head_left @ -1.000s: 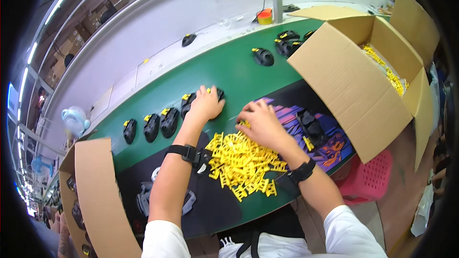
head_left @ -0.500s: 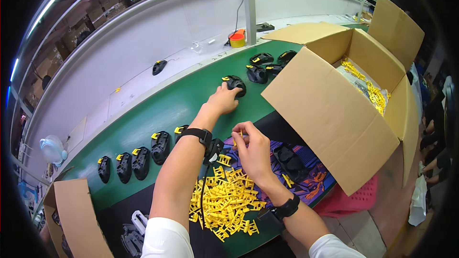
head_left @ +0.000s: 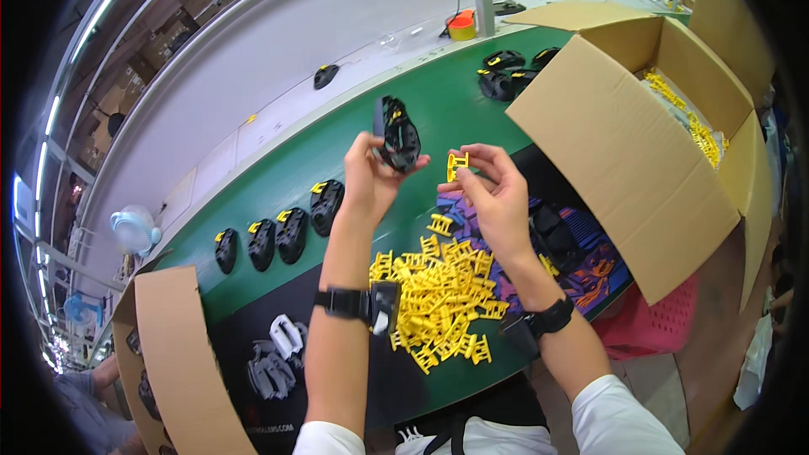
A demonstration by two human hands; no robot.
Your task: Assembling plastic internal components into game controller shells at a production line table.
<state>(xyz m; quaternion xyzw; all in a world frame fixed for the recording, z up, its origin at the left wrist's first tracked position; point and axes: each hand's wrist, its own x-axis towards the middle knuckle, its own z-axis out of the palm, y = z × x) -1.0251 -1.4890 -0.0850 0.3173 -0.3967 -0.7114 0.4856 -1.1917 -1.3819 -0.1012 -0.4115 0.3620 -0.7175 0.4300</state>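
Observation:
My left hand holds a black computer-mouse shell up off the green belt, tilted with its hollow side partly showing. A bit of yellow shows inside that shell. To its right, my right hand pinches a small yellow plastic clip between thumb and fingers, apart from the shell. Below both hands lies a heap of yellow clips. Several similar black shells with yellow pieces stand in a row to the left of my left forearm.
An open cardboard box with yellow clips inside stands at the right. More black shells sit at the far side beside it. Another carton is at lower left, near grey parts. A patterned mat lies right of the heap.
My left hand has lifted the black shell off the belt and turned it up toward me. My right hand has risen beside it with the yellow clip. The whole view has shifted.

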